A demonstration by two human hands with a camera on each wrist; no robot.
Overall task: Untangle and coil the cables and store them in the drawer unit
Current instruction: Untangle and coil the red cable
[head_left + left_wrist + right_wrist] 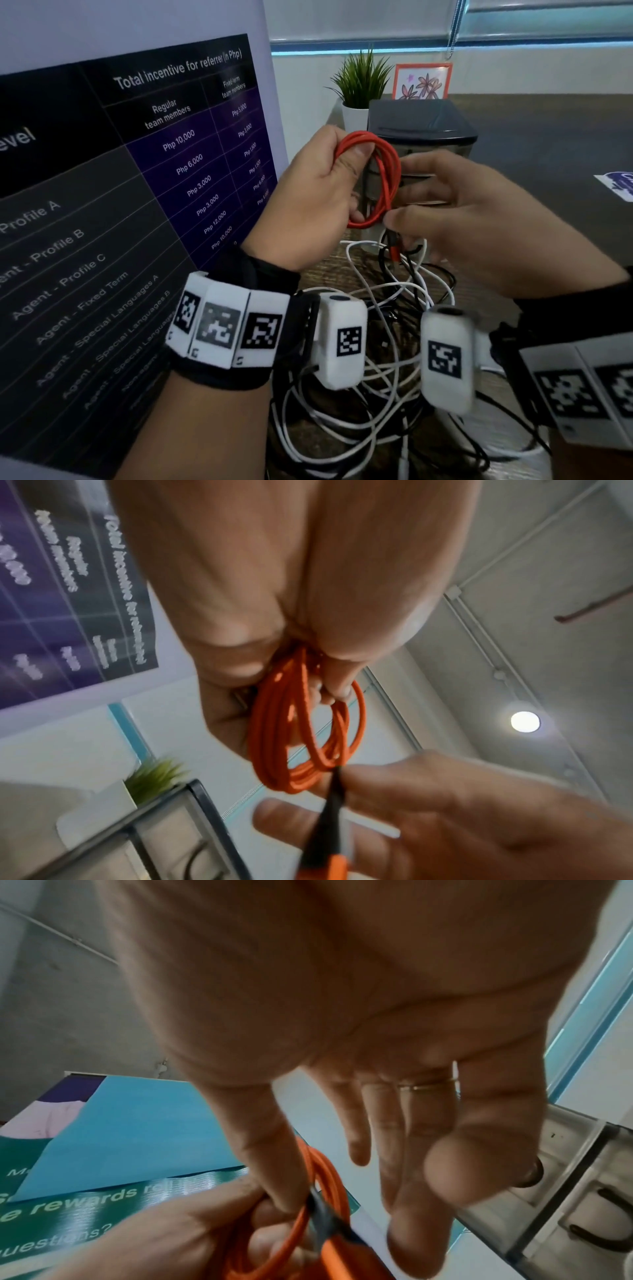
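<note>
A red cable (387, 178) is wound into a coil, and my left hand (346, 178) grips it at the top, thumb over the loops. In the left wrist view the coil (301, 723) hangs from those fingers. My right hand (394, 221) pinches the cable's loose end at the bottom of the coil, a black-sleeved orange plug (329, 818), also seen in the right wrist view (322, 1218); its other fingers stay spread. The dark-lidded drawer unit (421, 126) stands just behind both hands. A tangle of white and black cables (376, 394) lies on the table below.
A large printed poster board (137, 171) stands close on the left. A potted plant (359, 82) and a framed flower picture (423, 82) sit behind the drawer unit. Dark wooden table (548, 154) extends to the right, with a printed sheet (616, 185) at its edge.
</note>
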